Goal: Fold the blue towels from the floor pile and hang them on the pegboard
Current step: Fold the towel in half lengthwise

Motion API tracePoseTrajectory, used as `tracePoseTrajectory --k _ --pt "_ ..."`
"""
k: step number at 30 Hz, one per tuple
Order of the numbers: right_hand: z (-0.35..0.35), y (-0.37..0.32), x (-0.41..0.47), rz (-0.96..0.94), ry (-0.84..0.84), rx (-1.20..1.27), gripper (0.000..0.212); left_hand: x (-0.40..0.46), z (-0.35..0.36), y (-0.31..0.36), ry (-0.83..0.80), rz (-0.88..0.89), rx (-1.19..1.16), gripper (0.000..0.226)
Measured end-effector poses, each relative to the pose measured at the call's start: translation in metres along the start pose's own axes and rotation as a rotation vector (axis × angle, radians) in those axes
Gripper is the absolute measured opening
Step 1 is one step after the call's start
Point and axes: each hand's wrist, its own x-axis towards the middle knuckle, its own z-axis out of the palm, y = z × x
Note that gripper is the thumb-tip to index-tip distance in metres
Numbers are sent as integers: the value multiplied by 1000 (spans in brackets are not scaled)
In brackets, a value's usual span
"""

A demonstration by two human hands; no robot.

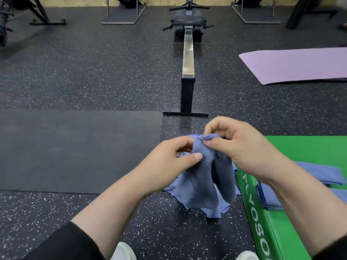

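Note:
A blue towel [204, 177] hangs bunched between both my hands above the speckled floor. My left hand [169, 160] pinches its upper edge with thumb and fingers. My right hand [238, 147] pinches the top corner just beside it. More blue towel cloth [216, 212] lies on the floor under the hanging towel. Folded blue towels [323, 174] lie flat on the green plyo box [304, 149] at the right. The pegboard is not in view.
A rowing machine [187, 59] runs away from me straight ahead. A black mat [75, 147] lies left, a purple mat [296, 66] far right. Equipment stands line the back wall. My white shoes [124, 252] show at the bottom edge.

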Motion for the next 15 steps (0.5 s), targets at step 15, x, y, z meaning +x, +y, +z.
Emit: tracePoseTrajectory --k 15 --pt "-19 5 -3 30 61 -146 10 3 -6 -11 -80 -86 13 25"
